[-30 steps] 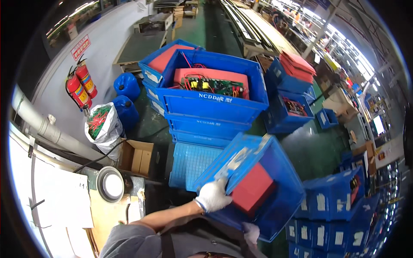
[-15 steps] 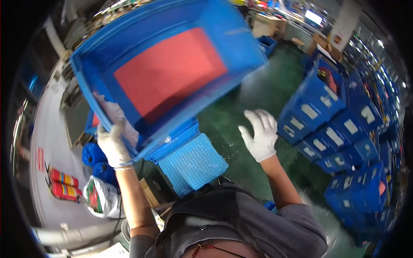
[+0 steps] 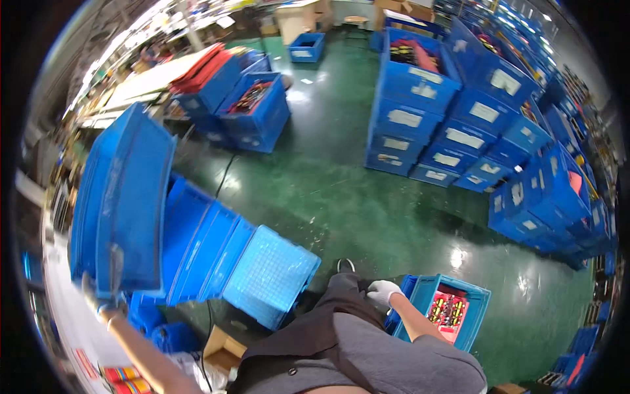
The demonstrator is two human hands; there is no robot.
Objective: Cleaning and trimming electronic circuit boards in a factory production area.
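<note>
Green workshop floor (image 3: 367,197), glossy and dotted with light glare, spreads out under blue plastic crates on every side. Held up at the left of the view is a large blue crate (image 3: 121,197), tipped on edge so one long side wall faces the camera; it hangs above the floor, over the stacked crates below it. The left hand (image 3: 98,299), in a white glove, grips its lower corner with the fingers wrapped shut around the rim, the forearm rising from the lower left. The right hand (image 3: 382,292), also gloved in white, hangs loosely curled beside the person's hip and holds nothing; it is just beside the rim of a small blue crate (image 3: 476,308) on the floor, which carries red and yellow parts. Under the raised crate lies a row of overturned blue crates (image 3: 216,256), the nearest showing its gridded bottom. Across the floor, toward the far right, tall crate stacks (image 3: 453,125) stand in rows. At the far left, two more loaded crates (image 3: 252,108) sit near a long workbench.
</note>
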